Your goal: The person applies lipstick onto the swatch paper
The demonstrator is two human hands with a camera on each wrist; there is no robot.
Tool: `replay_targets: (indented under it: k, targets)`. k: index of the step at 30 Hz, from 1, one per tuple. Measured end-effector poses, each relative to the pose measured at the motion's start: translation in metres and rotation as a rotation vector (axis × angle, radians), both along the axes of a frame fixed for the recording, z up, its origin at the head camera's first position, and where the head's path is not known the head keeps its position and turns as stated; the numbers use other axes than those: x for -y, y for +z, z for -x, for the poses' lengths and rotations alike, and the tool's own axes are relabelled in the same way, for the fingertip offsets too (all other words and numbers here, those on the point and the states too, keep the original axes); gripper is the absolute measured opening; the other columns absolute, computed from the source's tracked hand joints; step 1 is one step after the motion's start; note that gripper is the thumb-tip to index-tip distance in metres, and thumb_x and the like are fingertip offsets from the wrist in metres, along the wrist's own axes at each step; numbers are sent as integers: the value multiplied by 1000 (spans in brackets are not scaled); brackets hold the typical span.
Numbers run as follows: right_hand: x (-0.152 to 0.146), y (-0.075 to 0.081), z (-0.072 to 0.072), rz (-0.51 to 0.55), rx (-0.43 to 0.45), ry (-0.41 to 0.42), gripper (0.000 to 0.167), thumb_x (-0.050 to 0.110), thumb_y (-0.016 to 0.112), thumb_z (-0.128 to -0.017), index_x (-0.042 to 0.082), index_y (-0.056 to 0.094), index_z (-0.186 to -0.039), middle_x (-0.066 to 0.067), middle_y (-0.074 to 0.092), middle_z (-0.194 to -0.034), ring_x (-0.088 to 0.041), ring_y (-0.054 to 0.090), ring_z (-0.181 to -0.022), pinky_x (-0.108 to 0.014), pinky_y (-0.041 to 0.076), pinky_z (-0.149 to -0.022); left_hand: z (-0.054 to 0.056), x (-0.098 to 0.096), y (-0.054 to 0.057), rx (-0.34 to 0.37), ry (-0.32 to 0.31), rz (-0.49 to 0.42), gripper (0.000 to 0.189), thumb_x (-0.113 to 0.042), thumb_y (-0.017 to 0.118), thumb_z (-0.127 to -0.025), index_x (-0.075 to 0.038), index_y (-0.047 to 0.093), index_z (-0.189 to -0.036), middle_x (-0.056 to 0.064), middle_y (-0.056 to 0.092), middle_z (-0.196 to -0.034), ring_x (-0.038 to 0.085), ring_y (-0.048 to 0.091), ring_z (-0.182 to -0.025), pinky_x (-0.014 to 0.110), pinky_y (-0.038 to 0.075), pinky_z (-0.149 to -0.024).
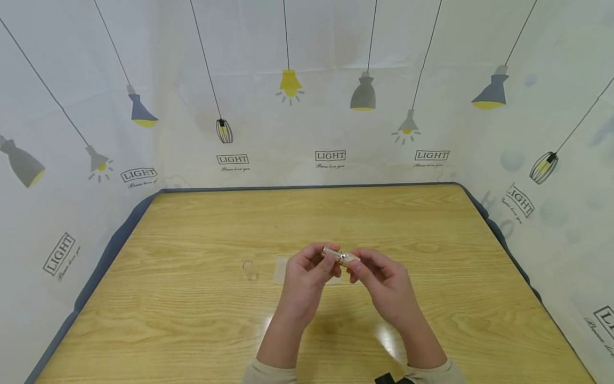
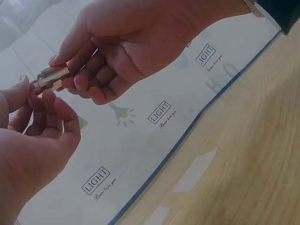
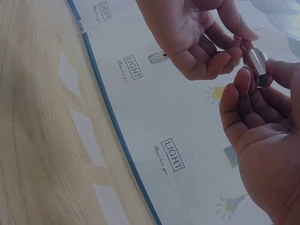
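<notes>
A small shiny metal tube (image 1: 331, 252) with a pale, clear-looking part is held between both hands above the table. My left hand (image 1: 303, 280) pinches its left end between thumb and fingers. At the opposite end, the thumb and fingers of my right hand (image 1: 386, 282) grip it. Both wrist views show the fingertips close together around the tube (image 2: 53, 75), and the tube (image 3: 259, 61) has a bright silver side near the right thumb. What kind of thing it is I cannot tell. Parts of it are hidden behind the fingers.
On the wooden table (image 1: 192, 309), a small clear item with a thin loop (image 1: 250, 273) lies left of the hands. Pale flat rectangles (image 3: 86, 136) lie beneath and behind the left hand. White walls (image 1: 268, 133) printed with lamps enclose the back and sides.
</notes>
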State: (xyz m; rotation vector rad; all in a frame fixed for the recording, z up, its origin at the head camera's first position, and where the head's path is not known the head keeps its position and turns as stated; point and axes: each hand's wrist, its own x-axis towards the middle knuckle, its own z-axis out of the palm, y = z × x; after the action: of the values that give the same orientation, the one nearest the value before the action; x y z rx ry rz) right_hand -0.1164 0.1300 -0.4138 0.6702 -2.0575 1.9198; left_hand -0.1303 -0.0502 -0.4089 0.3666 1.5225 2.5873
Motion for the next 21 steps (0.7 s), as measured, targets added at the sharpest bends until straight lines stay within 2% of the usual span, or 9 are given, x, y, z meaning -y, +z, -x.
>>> replay_targets:
  k: [4,8,12,15,21]
  targets:
    - [-1,0,0,-26,18,-13,19,-5,58,-105,-10,69,-120,13,74,-100,-3,68,-83,-20,60,-74,0,1,-1,12,-54,-46,11,-15,69,-104,-18,74,-113,-8,67,-98,8,61,-87,20,56,-81]
    - [-2,0,0,-27,32,-17,19,-4,58,-106,-10,69,-121,12,74,-101,-4,69,-85,-20,60,-75,1,-2,-2,59,-33,-76,15,-8,67,-104,-13,66,-119,-6,67,-98,9,62,-86,20,56,-79]
    - [-1,0,0,-4,38,1,20,-5,58,-106,-11,67,-122,15,73,-104,-3,68,-86,-19,60,-76,3,-6,-4,110,25,-85,10,-5,67,-104,-12,63,-109,-6,66,-92,9,61,-82,19,54,-76]
    - [-1,-1,0,11,31,13,19,-5,59,-105,-12,66,-122,16,73,-106,-3,68,-86,-18,60,-76,3,-8,-4,123,56,-90,8,-6,69,-103,-13,65,-103,-6,66,-89,9,60,-79,20,54,-75]
    - [0,-1,1,21,20,17,19,-6,59,-104,-11,67,-121,15,73,-107,-3,68,-86,-18,59,-76,3,-9,-3,108,67,-121,7,-16,78,-97,-17,70,-99,-7,68,-87,7,61,-78,19,55,-76]
